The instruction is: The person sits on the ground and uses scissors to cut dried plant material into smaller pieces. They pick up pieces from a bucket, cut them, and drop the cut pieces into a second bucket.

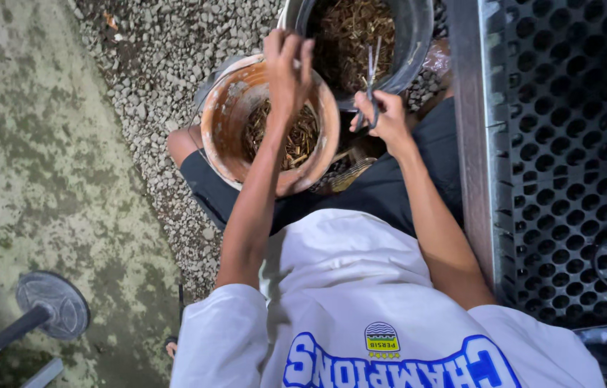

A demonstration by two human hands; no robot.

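Resting on the lap, tilted toward the body: orange plastic bucket [226,126], scuffed and dusty inside, with dry brown twig cuttings [290,140] heaped at its bottom. Left hand [288,68] poised above it, fingers pinched together, contents of the pinch not discernible. Right hand [388,118] clamped on scissors [371,90], blades pointing up, beside dark bucket [418,36] of similar chaff.

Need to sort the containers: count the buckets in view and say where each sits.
2. The orange bucket rests on the person's lap under the left hand; the dark bucket stands behind it, beside the right hand. Others may lie outside the frame.
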